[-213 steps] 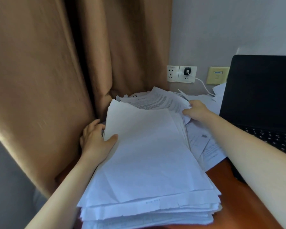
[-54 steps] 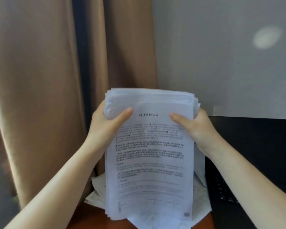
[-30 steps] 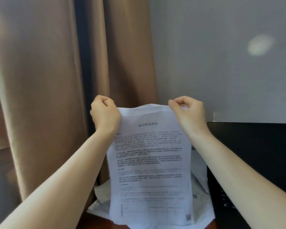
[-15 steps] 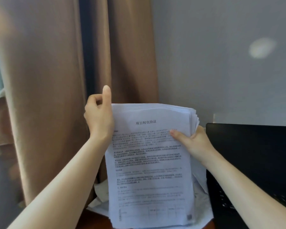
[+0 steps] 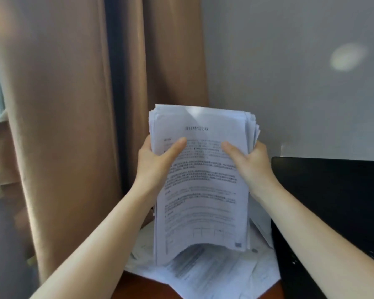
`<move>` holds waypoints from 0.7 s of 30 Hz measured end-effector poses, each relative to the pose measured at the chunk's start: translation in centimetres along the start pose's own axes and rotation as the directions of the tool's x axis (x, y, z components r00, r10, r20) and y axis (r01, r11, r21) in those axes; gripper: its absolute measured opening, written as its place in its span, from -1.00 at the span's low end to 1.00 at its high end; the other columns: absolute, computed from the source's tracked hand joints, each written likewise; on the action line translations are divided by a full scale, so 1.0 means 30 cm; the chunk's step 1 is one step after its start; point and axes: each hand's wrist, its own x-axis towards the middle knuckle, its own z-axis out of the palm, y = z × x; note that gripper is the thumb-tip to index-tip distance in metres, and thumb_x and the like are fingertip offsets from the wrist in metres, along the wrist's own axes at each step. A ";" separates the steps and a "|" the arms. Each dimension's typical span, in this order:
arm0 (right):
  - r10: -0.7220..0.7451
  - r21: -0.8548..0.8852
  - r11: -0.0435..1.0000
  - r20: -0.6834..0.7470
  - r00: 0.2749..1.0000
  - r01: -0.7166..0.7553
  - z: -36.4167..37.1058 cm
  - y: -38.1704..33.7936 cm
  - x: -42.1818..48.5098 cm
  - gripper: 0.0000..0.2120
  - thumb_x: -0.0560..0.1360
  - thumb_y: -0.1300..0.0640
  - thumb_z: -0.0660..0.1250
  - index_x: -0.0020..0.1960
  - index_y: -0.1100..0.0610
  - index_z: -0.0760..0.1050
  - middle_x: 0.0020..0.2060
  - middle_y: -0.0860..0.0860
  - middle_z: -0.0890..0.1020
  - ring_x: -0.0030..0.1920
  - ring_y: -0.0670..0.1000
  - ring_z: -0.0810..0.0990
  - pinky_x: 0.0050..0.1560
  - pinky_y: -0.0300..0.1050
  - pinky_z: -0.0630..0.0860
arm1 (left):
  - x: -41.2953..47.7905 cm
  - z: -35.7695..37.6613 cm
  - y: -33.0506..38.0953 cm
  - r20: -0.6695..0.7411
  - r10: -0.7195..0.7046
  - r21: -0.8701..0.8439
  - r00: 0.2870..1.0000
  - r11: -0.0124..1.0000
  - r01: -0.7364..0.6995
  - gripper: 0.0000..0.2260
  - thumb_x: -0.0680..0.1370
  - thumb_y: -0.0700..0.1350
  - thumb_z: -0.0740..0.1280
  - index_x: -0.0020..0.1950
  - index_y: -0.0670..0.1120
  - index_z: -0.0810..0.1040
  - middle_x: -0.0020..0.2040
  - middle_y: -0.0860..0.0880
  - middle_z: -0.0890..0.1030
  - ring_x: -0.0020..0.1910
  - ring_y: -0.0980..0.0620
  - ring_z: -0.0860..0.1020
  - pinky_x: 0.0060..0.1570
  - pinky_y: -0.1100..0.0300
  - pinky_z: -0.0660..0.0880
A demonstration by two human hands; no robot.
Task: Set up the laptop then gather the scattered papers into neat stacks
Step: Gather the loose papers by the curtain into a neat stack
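The laptop (image 5: 333, 201) is seen open at the right with its dark matte screen upright, so the first part is judged done. A thick stack of papers (image 5: 203, 190) is held upright above the reddish wooden surface (image 5: 138, 287). It is gripped at its two long edges by the left hand (image 5: 156, 167) and the right hand (image 5: 254, 167), each thumb pressed on the printed front sheet and the fingers curled behind. The sheets are thin, white and limp; the top edges are fanned unevenly and the front sheet is bowed at its foot. Loose sheets (image 5: 214, 275) are spread beneath, overlapping, so squaring and further gathering are judged not yet done.
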 end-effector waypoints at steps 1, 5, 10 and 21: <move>0.052 0.007 0.999 0.063 0.997 -0.052 -0.007 0.007 0.001 -0.83 0.42 0.14 0.43 0.00 0.06 0.55 -0.17 -0.06 0.67 -0.18 -0.13 0.67 -0.19 -0.23 0.62 | -0.001 0.002 -0.015 -0.008 -0.038 0.006 0.999 0.999 0.038 -0.54 0.33 0.09 0.46 0.18 -0.03 0.54 -0.02 0.02 0.67 -0.07 0.06 0.66 -0.17 0.21 0.58; 0.143 0.048 0.988 0.075 0.987 -0.147 -0.061 0.028 0.045 -0.49 0.21 -0.11 0.52 0.07 0.12 0.57 -0.15 0.01 0.69 -0.14 -0.01 0.67 -0.13 -0.09 0.60 | 0.015 -0.023 -0.069 -0.071 -0.146 0.048 0.987 0.988 0.149 -0.68 0.43 0.05 0.41 0.12 -0.05 0.56 -0.07 0.00 0.66 -0.10 0.01 0.65 -0.32 0.28 0.55; 0.128 0.030 0.991 0.109 0.986 -0.132 -0.084 0.009 0.114 -0.46 0.14 -0.26 0.39 -0.02 0.07 0.59 -0.28 -0.06 0.65 -0.29 -0.09 0.59 -0.28 -0.25 0.50 | 0.082 -0.015 -0.048 -0.094 -0.113 0.058 0.989 0.991 0.118 -0.79 0.46 0.03 0.41 0.04 -0.02 0.58 -0.09 -0.02 0.68 -0.13 0.01 0.66 -0.22 0.20 0.57; 0.118 -0.100 0.984 -0.271 0.955 -0.150 -0.035 0.017 0.124 -0.78 0.43 -0.17 0.37 -0.15 -0.01 0.55 -0.20 -0.02 0.59 -0.15 0.05 0.56 -0.11 -0.07 0.47 | 0.124 0.015 -0.031 -0.253 -0.193 0.024 0.948 0.978 0.206 -0.63 0.43 0.25 0.35 -0.21 -0.08 0.50 -0.19 -0.03 0.59 -0.18 -0.01 0.57 -0.12 0.08 0.50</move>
